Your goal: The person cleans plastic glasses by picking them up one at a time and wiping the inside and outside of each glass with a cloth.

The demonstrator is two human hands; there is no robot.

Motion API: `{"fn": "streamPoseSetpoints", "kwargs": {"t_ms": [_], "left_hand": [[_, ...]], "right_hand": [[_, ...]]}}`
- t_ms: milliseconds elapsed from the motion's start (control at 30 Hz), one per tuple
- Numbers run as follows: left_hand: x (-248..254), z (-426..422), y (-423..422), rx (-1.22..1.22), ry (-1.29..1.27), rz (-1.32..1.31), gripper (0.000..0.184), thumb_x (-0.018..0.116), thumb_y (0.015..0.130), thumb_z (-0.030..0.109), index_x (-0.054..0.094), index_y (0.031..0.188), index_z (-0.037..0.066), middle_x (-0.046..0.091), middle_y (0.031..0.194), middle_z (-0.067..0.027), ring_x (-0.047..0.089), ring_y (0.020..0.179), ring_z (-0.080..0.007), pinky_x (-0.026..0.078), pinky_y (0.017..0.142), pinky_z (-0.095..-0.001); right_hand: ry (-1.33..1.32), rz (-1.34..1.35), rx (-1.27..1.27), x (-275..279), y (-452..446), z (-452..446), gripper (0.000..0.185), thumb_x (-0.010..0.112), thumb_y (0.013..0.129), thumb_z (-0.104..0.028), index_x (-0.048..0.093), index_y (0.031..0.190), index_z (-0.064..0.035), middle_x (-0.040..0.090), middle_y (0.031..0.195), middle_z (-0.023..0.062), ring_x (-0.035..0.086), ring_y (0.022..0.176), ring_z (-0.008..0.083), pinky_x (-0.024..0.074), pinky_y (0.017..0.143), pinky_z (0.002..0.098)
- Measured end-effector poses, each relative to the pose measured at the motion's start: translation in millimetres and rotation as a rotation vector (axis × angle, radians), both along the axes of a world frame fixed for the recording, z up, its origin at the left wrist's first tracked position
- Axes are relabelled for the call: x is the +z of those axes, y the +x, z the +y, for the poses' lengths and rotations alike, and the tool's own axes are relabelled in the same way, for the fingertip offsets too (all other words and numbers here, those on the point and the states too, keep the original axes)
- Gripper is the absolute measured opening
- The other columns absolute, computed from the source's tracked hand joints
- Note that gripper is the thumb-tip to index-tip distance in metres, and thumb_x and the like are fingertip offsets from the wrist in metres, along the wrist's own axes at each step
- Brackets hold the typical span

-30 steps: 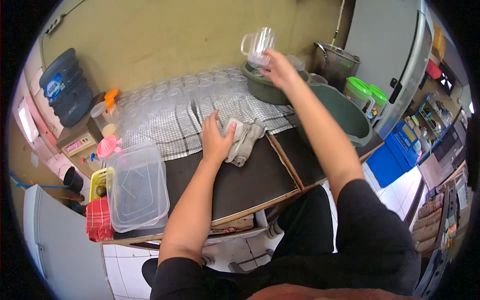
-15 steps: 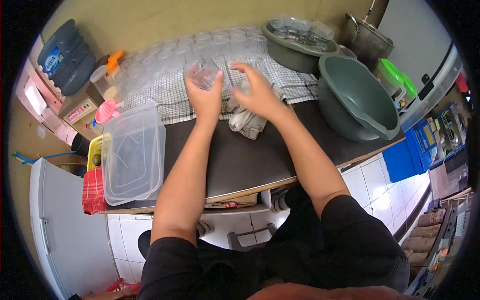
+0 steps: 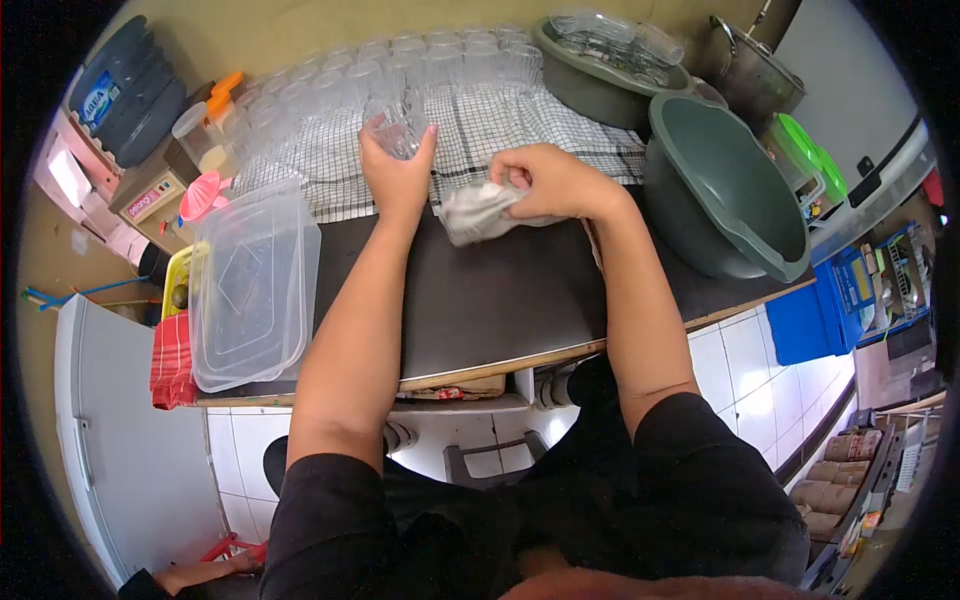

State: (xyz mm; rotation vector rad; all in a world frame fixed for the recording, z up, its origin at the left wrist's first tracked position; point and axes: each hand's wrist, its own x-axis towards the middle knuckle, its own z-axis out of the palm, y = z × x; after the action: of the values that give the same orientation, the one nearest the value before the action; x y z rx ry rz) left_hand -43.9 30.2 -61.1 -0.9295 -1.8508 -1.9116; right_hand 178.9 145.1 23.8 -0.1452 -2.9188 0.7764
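At the left end of the counter (image 3: 500, 300), a red cloth (image 3: 172, 360) hung over the front corner, with a yellow basket (image 3: 172, 285) just behind it. Beside them, near that corner, lay a clear plastic box (image 3: 250, 290), and a pink funnel (image 3: 205, 195) stood farther back along the left edge. Rows of clear glasses (image 3: 445, 62) ran along the back edge on a checked cloth (image 3: 490, 135). The left hand (image 3: 393, 180) was curled around a clear drinking glass (image 3: 403, 130), thumb on its right side, held above the front edge of the checked cloth. To its right, the right hand (image 3: 555, 182) pinched a greyish rag (image 3: 475, 213) between thumb and fingers, apart from the glass; whether the rag's blurred folds touched the counter could not be told. Farther right, a basin (image 3: 590, 105) filled with glassware stood at the back edge, a larger green basin (image 3: 720, 160) near the right end, and a metal pot (image 3: 760, 80) by the back right corner.
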Motion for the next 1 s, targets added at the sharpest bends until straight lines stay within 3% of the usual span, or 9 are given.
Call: {"fn": "streamPoseSetpoints", "kwargs": {"t_ms": [100,167,200,300,433,500,600,700,1000], "left_hand": [[-1,0,-1,-0.022,0.026,-0.042,0.076,0.095,0.079,0.032,0.056,0.134,-0.003,0.068,0.115,-0.0201,0.069,0.105,-0.0327,0.054,0.094,-0.0433],[-1,-1,1,-0.005,-0.019,-0.030,0.074,0.094,0.084,0.034,0.055,0.135,-0.003,0.071,0.114,-0.0191,0.071,0.105,-0.0286,0.055,0.095,-0.0397],[-1,-1,1,-0.003,-0.026,-0.032,0.074,0.094,0.084,0.034,0.055,0.135,-0.003,0.071,0.114,-0.0191,0.071,0.105,-0.0286,0.055,0.095,-0.0397],[-3,3,0,0.008,0.040,-0.035,0.069,0.095,0.079,0.032,0.059,0.127,-0.002,0.071,0.108,-0.0177,0.071,0.099,-0.0305,0.055,0.090,-0.0422],[-5,4,-2,0.018,0.025,-0.020,0.069,0.095,0.079,0.032,0.059,0.127,-0.002,0.072,0.108,-0.0177,0.071,0.098,-0.0308,0.056,0.089,-0.0421],[-2,2,-1,-0.007,0.025,-0.040,0.070,0.095,0.079,0.034,0.059,0.127,-0.003,0.072,0.107,-0.0178,0.072,0.097,-0.0306,0.056,0.088,-0.0417],[0,0,2,-0.005,0.023,-0.060,0.070,0.094,0.080,0.035,0.058,0.126,-0.003,0.072,0.107,-0.0178,0.072,0.097,-0.0297,0.056,0.087,-0.0411],[1,0,1,0.002,0.005,-0.079,0.070,0.094,0.081,0.036,0.058,0.126,-0.003,0.072,0.107,-0.0175,0.072,0.097,-0.0286,0.056,0.087,-0.0407],[2,0,3,0.017,-0.035,-0.087,0.072,0.094,0.080,0.036,0.058,0.127,-0.004,0.072,0.107,-0.0180,0.072,0.096,-0.0298,0.056,0.088,-0.0413]], "right_hand": [[-0.158,0.081,-0.045,16,2,-18,0.034,0.088,0.075,-0.008,0.073,0.106,-0.0062,0.058,0.077,0.0005,0.056,0.071,0.0113,0.0462,0.066,0.0284],[-0.272,-0.354,0.198,24,11,-20,0.043,0.090,0.080,-0.012,0.072,0.119,-0.0055,0.059,0.080,-0.0021,0.056,0.072,0.0079,0.0463,0.067,0.0260],[-0.278,-0.356,0.200,20,9,-19,0.043,0.090,0.080,-0.012,0.072,0.119,-0.0055,0.059,0.080,-0.0021,0.056,0.072,0.0079,0.0463,0.067,0.0260],[-0.192,0.306,0.120,-10,-10,-9,0.062,0.093,0.078,-0.022,0.070,0.133,-0.0054,0.063,0.088,0.0009,0.063,0.085,0.0169,0.0507,0.077,0.0322],[0.066,0.387,0.246,-30,-12,-21,0.062,0.094,0.076,-0.028,0.070,0.127,-0.0040,0.060,0.085,0.0024,0.063,0.087,0.0210,0.0511,0.081,0.0344],[0.145,-0.024,0.091,-24,-15,-28,0.050,0.094,0.076,-0.030,0.071,0.112,-0.0034,0.058,0.083,0.0018,0.058,0.081,0.0188,0.0483,0.076,0.0331],[-0.008,-0.316,0.123,-6,-20,-27,0.045,0.094,0.076,-0.032,0.070,0.100,-0.0033,0.056,0.083,-0.0001,0.052,0.078,0.0152,0.0440,0.071,0.0334],[-0.184,-0.118,0.303,-3,-11,-23,0.042,0.093,0.079,-0.035,0.068,0.092,-0.0035,0.055,0.079,-0.0008,0.049,0.075,0.0127,0.0406,0.067,0.0343],[-0.266,-0.136,0.110,-24,-22,-15,0.030,0.079,0.098,-0.029,0.072,0.109,-0.0019,0.070,0.089,0.0012,0.060,0.087,0.0131,0.0516,0.084,0.0322]]}}
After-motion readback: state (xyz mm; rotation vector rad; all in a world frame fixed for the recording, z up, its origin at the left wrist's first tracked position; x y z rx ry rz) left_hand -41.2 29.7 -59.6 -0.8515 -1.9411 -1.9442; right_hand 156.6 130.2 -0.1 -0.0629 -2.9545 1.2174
